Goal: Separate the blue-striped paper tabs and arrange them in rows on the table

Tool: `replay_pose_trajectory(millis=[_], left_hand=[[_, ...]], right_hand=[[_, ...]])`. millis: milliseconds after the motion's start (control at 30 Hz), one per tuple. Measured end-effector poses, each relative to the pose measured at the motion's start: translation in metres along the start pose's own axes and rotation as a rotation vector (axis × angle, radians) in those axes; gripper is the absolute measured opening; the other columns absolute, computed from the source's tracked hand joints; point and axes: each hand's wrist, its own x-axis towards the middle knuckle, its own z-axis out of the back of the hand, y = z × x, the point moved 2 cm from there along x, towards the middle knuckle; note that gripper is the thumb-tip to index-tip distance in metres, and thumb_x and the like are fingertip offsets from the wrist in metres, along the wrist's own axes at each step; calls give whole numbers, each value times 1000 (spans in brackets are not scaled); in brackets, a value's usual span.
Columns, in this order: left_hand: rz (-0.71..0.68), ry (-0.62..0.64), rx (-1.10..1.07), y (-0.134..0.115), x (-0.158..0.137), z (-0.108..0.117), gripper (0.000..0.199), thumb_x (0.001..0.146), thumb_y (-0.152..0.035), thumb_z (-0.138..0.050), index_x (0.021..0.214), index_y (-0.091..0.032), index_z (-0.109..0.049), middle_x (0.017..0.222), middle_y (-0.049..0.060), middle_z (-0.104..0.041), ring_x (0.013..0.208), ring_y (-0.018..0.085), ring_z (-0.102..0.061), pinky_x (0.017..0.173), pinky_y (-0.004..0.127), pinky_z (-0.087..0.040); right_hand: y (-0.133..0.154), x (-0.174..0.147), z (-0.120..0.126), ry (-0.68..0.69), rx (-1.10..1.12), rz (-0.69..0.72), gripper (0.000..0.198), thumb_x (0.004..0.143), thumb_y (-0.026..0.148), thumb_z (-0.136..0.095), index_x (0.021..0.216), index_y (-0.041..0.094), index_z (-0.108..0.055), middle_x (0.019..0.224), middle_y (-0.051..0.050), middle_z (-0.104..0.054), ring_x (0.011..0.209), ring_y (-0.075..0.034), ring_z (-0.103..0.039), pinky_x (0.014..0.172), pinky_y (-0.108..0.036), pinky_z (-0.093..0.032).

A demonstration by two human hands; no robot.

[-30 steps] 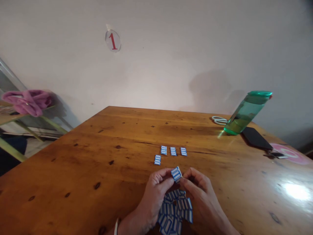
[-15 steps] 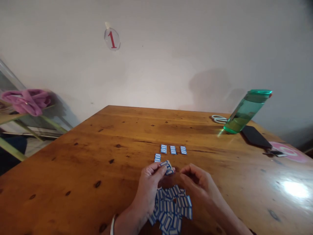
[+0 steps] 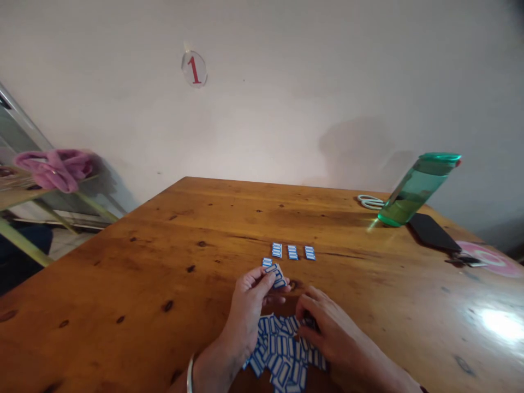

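In the head view, my left hand [image 3: 250,292] pinches a small stack of blue-and-white labels [image 3: 277,276] between thumb and fingers, above the table. Nearer me lies a loose heap of the same blue-bordered labels [image 3: 282,349], partly covered by my hands. My right hand [image 3: 323,322] is at the heap's right upper edge, its fingers curled down onto the labels; what the fingertips grip is hidden. Just beyond my left hand, small label groups sit apart: a left one [image 3: 277,250], a middle one [image 3: 292,252], a right one [image 3: 310,252] and a nearer one [image 3: 267,262].
On the wooden table [image 3: 196,218], a tilted-looking green bottle [image 3: 417,188] stands at the right, beside a white cable [image 3: 370,202], a black phone-like slab [image 3: 433,232] and a pink round mat [image 3: 491,258]. A pink cloth [image 3: 57,168] rests on a side stand at left.
My right hand has come down and toward me, from beside the left hand's stack to the heap. The left hand still holds its stack. The view has shifted slightly.
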Motion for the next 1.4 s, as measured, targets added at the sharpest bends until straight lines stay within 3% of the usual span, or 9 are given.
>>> replay_pose_trajectory(millis=[100, 233, 400, 600, 933, 1067, 1200, 1333, 1400], left_hand=[[6, -3, 13, 0, 1, 0, 22, 68, -32, -65, 75, -11, -62, 72, 7, -68, 67, 17, -63, 57, 24, -49], [-8, -9, 28, 1, 2, 1, 24, 66, -33, -66, 74, -12, -62, 71, 7, -68, 65, 17, -63, 54, 23, -48], [-2, -17, 34, 2, 4, 3, 24, 65, -34, -67, 74, -12, -63, 72, 7, -68, 65, 17, -63, 54, 23, -48], [-6, -25, 47, 3, 5, 4, 22, 66, -32, -66, 74, -12, -63, 72, 7, -68, 65, 17, -63, 55, 23, -49], [-17, -32, 38, -1, 3, 6, 25, 64, -33, -68, 76, -12, -62, 74, 8, -69, 64, 17, -63, 56, 25, -49], [-35, -35, 33, -1, 5, 9, 23, 65, -32, -66, 75, -12, -62, 73, 8, -69, 63, 16, -63, 55, 25, -49], [-62, -31, 15, -4, 8, 11, 22, 67, -31, -66, 77, -12, -62, 73, 7, -69, 63, 16, -63, 54, 24, -48], [-114, -80, -57, -15, 8, 13, 20, 65, -29, -67, 76, -12, -62, 69, 5, -67, 61, 15, -62, 52, 24, -48], [-148, -116, -100, -20, 7, 14, 19, 63, -27, -69, 73, -13, -62, 67, 3, -66, 59, 15, -61, 52, 24, -47]], right_hand=[[1, -1, 1, 15, -6, 40, 20, 69, 7, -52, 86, 17, -54, 92, -6, -55, 86, -20, -50, 74, -32, -40], [3, -4, 3, 71, -76, 25, 11, 72, 9, -50, 78, 17, -55, 88, -7, -55, 84, -21, -51, 72, -33, -40], [3, -4, 4, 79, -72, 52, 23, 72, 8, -50, 92, 18, -55, 96, -7, -54, 89, -21, -51, 75, -32, -40], [7, -2, 5, 92, -137, 52, 14, 73, 6, -48, 76, 17, -57, 86, -7, -56, 80, -19, -53, 67, -29, -41], [-17, -5, 15, -40, -61, 11, 16, 79, 14, -41, 73, 19, -54, 71, -2, -61, 65, -15, -55, 58, -24, -36], [-25, -15, 18, 3, -119, -58, 10, 72, 14, -46, 68, 20, -53, 67, -1, -61, 61, -15, -53, 54, -24, -32], [-27, -19, 15, 11, -124, -33, 11, 66, 10, -49, 70, 20, -51, 65, 2, -58, 58, -14, -51, 52, -23, -31], [-14, -13, 16, -54, -123, 33, 8, 75, 14, -47, 77, 20, -53, 72, -1, -59, 65, -16, -54, 56, -25, -37], [0, -9, 16, -82, -97, 85, 16, 83, 18, -41, 86, 20, -57, 85, -5, -61, 77, -18, -56, 65, -29, -42]])
